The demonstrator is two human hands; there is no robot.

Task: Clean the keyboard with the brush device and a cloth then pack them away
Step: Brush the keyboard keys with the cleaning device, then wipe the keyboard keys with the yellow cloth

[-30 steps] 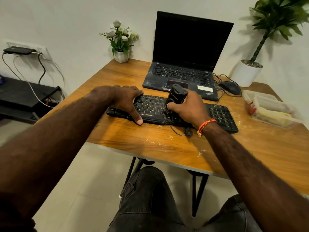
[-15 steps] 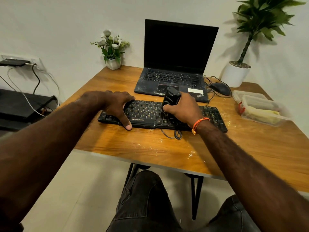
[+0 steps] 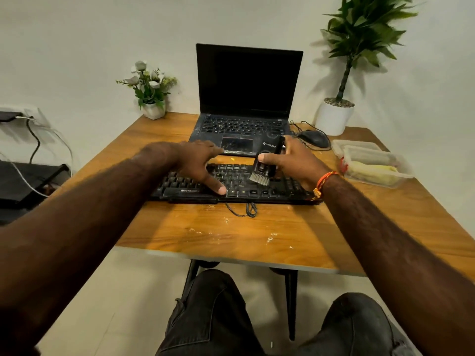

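Observation:
A black keyboard (image 3: pixel 239 187) lies across the wooden desk (image 3: pixel 231 235) in front of the laptop. My left hand (image 3: pixel 198 160) rests over its left half, fingers spread and thumb pressing its front edge. My right hand (image 3: pixel 295 160) grips a black brush device (image 3: pixel 266 160) tilted above the keyboard's middle, its grey bristles pointing down at the keys. A yellow cloth (image 3: pixel 372 170) lies in a clear plastic container (image 3: pixel 401 173) at the right.
An open black laptop (image 3: pixel 246 104) stands behind the keyboard, a mouse (image 3: pixel 314 138) to its right. A white potted plant (image 3: pixel 334 119) and a small flower pot (image 3: pixel 154 109) stand at the back. Crumbs dot the desk's front; the keyboard cable (image 3: pixel 246 210) loops there.
The brush device has been lifted and tilted so its bristles show above the keys. My left hand stayed on the keyboard's left half. The camera view shifted.

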